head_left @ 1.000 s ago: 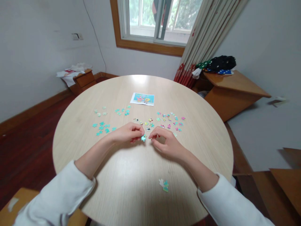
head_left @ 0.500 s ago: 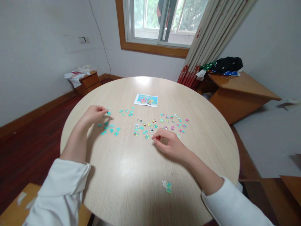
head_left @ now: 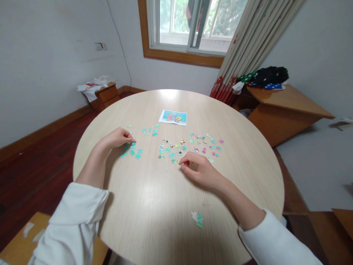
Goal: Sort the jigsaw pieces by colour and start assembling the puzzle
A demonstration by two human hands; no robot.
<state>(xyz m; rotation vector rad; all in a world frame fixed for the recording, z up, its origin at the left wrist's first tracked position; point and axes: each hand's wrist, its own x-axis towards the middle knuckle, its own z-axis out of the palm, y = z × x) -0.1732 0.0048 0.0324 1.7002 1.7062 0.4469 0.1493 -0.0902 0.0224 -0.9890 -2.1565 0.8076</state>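
My left hand (head_left: 119, 138) is closed in a pinch over the left group of teal puzzle pieces (head_left: 132, 152). A teal puzzle piece (head_left: 134, 142) shows at its fingertips. My right hand (head_left: 200, 167) rests curved on the table, thumb and index slightly apart and nothing visible between them. Just beyond its fingertips lie mixed puzzle pieces (head_left: 174, 161), some yellow and black. Farther right is a group with pink puzzle pieces (head_left: 204, 150). Near the front edge, a few pieces (head_left: 199, 221) lie together, one of them pale.
A printed cartoon picture (head_left: 173, 117) lies toward the far side of the round wooden table (head_left: 149, 206). Several more teal pieces (head_left: 154, 131) sit between it and my left hand. A cabinet (head_left: 289, 106) with cloths on top stands at the right, beside a curtain (head_left: 248, 48).
My left hand has moved right and slightly toward me, bringing a teal puzzle piece from the pale pieces to the teal group. My right hand stays in place. The view shifted slightly.
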